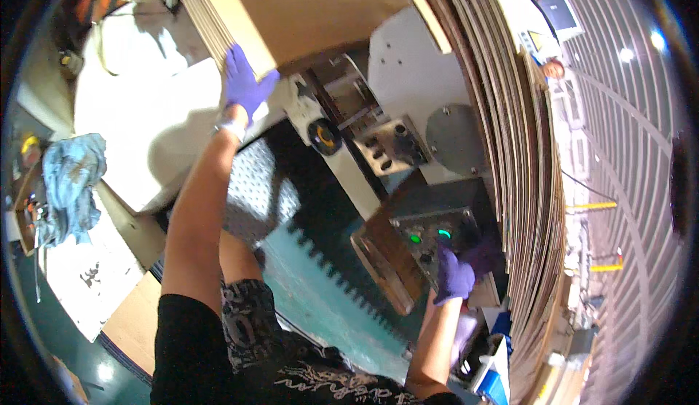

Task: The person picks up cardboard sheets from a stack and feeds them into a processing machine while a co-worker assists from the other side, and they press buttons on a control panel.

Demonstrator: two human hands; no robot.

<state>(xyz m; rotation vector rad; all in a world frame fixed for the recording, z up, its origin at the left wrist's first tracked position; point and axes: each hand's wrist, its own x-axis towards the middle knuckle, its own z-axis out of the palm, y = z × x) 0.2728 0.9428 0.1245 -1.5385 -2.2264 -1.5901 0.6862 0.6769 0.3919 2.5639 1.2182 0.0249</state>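
Right hand (454, 275), in a purple glove, rests on the lower edge of the control panel (429, 239); fingers are curled against the panel face just below two lit green buttons (429, 236), gripping nothing. The panel is tilted, with a brown frame on its left side. Immediately right of this hand stands a tall stack of cardboard sheets (520, 157) on edge, leaving little side room. Left of the panel, a teal floor (320, 288) strip and a black toothed mat (320, 208) lie open. Left hand (244, 84), also gloved, is raised on an outstretched arm and clasps the lower corner of a cardboard bundle (291, 8) held overhead. Beyond it: a white bench (145, 135) surface. A blue rag (69, 186) lies far left.
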